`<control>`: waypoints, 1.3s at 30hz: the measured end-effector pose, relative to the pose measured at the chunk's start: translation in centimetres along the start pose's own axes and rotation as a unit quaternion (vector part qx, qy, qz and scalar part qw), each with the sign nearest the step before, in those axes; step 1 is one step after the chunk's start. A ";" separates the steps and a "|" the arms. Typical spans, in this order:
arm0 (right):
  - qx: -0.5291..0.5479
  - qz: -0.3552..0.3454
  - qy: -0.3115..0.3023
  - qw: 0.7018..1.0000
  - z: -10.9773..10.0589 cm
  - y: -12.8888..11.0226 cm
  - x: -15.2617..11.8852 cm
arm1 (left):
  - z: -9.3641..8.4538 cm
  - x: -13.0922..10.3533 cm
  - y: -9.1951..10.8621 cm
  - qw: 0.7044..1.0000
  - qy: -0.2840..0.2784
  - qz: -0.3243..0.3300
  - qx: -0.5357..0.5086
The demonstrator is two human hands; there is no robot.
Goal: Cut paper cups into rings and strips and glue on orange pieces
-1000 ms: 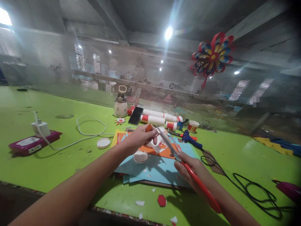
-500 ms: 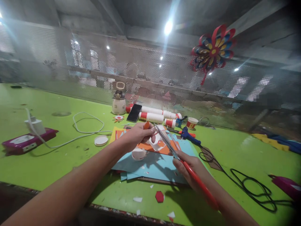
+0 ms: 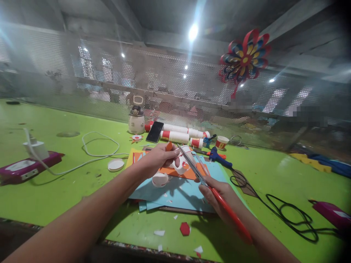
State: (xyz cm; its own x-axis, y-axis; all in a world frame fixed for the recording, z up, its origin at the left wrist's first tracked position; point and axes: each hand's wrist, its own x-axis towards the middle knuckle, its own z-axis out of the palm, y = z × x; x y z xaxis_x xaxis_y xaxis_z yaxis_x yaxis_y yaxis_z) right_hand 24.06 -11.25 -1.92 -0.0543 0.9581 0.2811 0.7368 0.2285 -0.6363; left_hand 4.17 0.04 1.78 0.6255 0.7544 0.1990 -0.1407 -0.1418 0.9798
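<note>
My right hand (image 3: pixel 215 188) grips scissors (image 3: pixel 199 173) with red handles, their blades pointing up and left. The blade tips are close to the fingertips of my left hand (image 3: pixel 161 155), which is closed in a pinch on a small orange paper piece (image 3: pixel 169 147). Just past the fingers, a cut white paper cup (image 3: pixel 182 167) with red marks sits over orange paper (image 3: pixel 196 173). Nearer to me, a white round cup piece (image 3: pixel 159 179) rests on light blue paper sheets (image 3: pixel 175 199). My left fingers partly hide the orange piece.
Behind the sheets are a phone (image 3: pixel 155 132), a bottle (image 3: pixel 136 120), paper cups (image 3: pixel 175 137) and a blue glue gun (image 3: pixel 220 157). A black cord (image 3: pixel 285 219) runs right; a white cable (image 3: pixel 82 170) leads to a purple power strip (image 3: pixel 30 170). A red hexagon (image 3: pixel 184 229) lies in front.
The view has shifted slightly, so the table things appear a little further left. The scissor blades look closer together, near my left fingertips. Both hands keep their holds.
</note>
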 end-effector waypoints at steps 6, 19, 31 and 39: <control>-0.025 -0.004 0.014 1.000 0.2 -0.3 -0.2 | 0.0 0.1 -0.2 1.000 -0.003 -0.005 -0.010; -0.287 0.144 0.034 0.946 -2.3 3.9 3.1 | -2.2 0.4 -0.5 1.000 -0.007 -0.020 -0.001; -0.349 0.136 -0.050 0.926 -1.8 4.3 2.8 | -2.9 0.4 -0.6 0.997 -0.043 -0.048 0.052; -0.242 0.025 0.003 0.970 -3.0 0.0 4.1 | -2.6 0.2 -0.7 0.995 -0.052 -0.038 0.078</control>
State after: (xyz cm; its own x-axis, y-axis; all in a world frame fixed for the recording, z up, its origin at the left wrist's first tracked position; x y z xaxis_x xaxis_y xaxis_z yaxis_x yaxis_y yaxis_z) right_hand 25.86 -7.78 1.36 -0.0084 0.9647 0.2634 0.9685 0.0735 -0.2381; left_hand 2.42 1.95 1.13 0.7065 0.6979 0.1176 0.0251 -0.1908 0.9813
